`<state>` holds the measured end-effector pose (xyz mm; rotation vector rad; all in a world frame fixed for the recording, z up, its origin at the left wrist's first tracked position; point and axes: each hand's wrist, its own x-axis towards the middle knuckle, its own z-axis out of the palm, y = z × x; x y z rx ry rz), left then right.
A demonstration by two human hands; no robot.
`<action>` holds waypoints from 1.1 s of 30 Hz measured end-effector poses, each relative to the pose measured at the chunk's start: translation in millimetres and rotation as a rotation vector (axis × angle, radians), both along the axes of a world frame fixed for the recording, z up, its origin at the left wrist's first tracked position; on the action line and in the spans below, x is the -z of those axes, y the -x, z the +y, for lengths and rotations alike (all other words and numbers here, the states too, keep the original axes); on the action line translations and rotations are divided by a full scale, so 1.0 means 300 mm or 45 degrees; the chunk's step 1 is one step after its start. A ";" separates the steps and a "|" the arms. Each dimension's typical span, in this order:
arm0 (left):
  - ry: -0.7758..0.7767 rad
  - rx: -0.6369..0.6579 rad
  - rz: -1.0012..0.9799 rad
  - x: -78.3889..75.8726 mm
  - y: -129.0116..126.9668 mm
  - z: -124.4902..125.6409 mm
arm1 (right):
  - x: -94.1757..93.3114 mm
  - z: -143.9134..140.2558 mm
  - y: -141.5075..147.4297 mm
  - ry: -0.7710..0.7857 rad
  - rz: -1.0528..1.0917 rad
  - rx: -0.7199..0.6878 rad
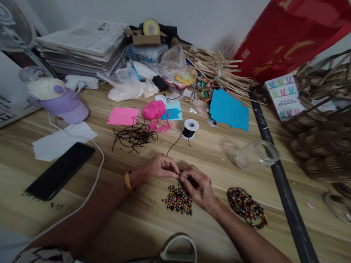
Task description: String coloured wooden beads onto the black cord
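My left hand (161, 167), with a yellow band at the wrist, is closed in a pinch on thin black cord, a tiny reddish bead showing at its fingertips. The cord runs back to a white spool (191, 125) of black cord. Fingertip to fingertip with it, my right hand (198, 185) also pinches the cord; the exact grip is too small to make out. A few beads peek out behind its knuckles. Just below both hands lies a loose pile of multicoloured beads (179, 200). Bead strings (246, 207) lie coiled to the right of my right hand.
Scissors (180, 254) lie at the near edge. Cut black cords (136, 134), pink yarn (153, 110) and blue paper (229, 110) lie farther back. A phone (61, 170) and white cable are left; a clear jar (256, 155) and woven baskets (327, 154) are right.
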<state>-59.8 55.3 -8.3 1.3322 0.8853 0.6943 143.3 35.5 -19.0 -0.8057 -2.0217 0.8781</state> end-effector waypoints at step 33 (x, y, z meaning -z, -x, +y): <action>0.019 -0.023 -0.006 0.010 0.007 0.003 | 0.001 -0.001 -0.004 -0.022 -0.004 -0.001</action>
